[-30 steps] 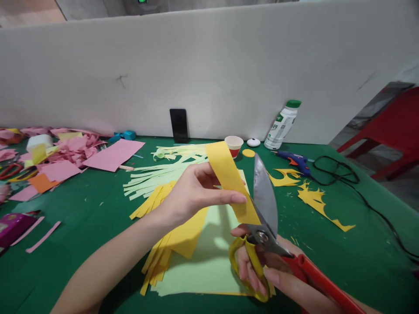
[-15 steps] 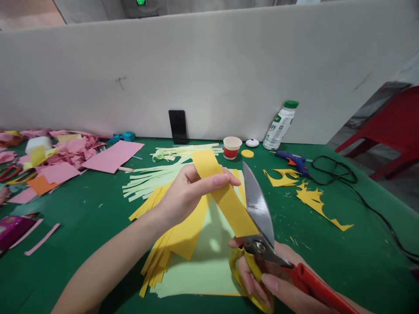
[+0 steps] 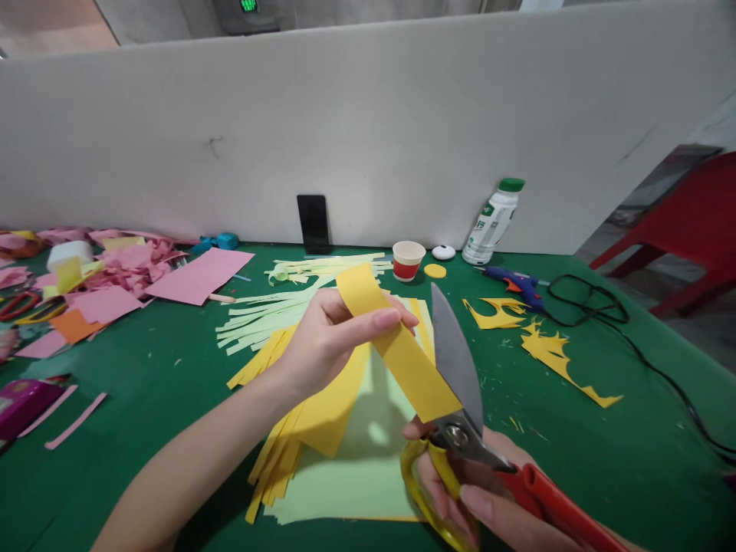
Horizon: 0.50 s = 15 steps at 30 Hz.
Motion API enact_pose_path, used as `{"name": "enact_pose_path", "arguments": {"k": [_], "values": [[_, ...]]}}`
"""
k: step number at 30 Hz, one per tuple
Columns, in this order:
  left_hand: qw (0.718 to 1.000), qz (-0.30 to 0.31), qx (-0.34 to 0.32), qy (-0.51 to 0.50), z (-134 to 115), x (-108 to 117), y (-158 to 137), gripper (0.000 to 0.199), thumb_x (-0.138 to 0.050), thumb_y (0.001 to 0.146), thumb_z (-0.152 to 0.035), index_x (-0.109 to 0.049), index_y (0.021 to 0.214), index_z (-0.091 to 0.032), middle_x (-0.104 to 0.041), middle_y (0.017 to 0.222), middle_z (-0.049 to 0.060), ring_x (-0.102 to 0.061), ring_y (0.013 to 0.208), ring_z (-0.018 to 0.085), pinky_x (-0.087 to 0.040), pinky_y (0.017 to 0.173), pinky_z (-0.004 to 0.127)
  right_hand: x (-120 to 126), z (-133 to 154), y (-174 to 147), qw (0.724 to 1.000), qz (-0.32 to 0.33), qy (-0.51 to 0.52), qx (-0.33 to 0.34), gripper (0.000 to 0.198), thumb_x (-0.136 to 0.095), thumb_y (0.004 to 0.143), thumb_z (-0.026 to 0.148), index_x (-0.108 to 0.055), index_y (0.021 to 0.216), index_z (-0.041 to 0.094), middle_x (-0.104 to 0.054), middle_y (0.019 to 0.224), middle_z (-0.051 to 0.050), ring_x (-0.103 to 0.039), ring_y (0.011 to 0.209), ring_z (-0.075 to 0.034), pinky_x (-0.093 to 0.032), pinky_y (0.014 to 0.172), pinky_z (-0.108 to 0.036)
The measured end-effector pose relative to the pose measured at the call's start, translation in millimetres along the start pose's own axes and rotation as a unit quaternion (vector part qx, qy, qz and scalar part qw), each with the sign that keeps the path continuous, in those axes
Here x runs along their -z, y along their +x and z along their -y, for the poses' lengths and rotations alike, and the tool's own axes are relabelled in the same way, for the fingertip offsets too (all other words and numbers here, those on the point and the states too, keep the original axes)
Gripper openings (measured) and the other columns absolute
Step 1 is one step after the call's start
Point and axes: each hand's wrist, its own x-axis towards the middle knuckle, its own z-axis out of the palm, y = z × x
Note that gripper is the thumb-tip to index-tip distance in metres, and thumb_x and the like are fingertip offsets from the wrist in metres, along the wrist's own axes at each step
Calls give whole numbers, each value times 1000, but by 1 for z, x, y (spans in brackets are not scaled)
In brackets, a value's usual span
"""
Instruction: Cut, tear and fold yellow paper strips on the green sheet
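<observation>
Between thumb and fingers, my left hand point(image 3: 336, 337) pinches a yellow paper strip point(image 3: 411, 368) that slants down toward the right. My right hand point(image 3: 460, 491) grips scissors point(image 3: 460, 368) with one yellow handle and one red handle. The blades point up and away from me, and the strip's lower end lies at them near the pivot. Below the hands, yellow paper strips point(image 3: 276, 452) with cut ends overlap pale green paper point(image 3: 345, 483). Beyond my left wrist, pale green strips point(image 3: 258, 318) fan out on the table. Part of my right hand is hidden behind the scissors.
Pink paper scraps point(image 3: 132, 268) crowd the left side, near a purple tape dispenser point(image 3: 28, 402). Along the white partition point(image 3: 368, 138) stand a phone point(image 3: 313, 224), a paper cup point(image 3: 408, 262) and a bottle point(image 3: 491, 222). A glue gun point(image 3: 517, 285) with a black cord and yellow scraps point(image 3: 555, 353) lie right.
The scissor blades have opened slightly wider, and the yellow handle has swung a little to the left. The strip's lower end has shifted slightly; my left hand stays nearly still.
</observation>
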Motion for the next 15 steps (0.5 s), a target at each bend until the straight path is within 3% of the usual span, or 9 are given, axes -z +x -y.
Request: {"name": "enact_pose_path", "arguments": {"k": [6,15], "values": [[1000,-3,5,17,-2,1,0,8,-68,69,-29,-72,69,-23,-67,69,-1,-59,62,11,-46,60,20,-1,-4,-3,999,7,43,-14,29,-46,77,45,-52,95,23,-49,65,-1,-43,58,-12,-39,63,-27],[998,-60,31,4,0,2,4,11,-74,62,-27,-70,65,-17,-68,65,1,-60,60,11,-48,57,20,-1,0,2,999,-39,4,-19,25,-47,78,43,-54,93,24,-45,55,2,-38,47,-10,-37,49,-23]]}}
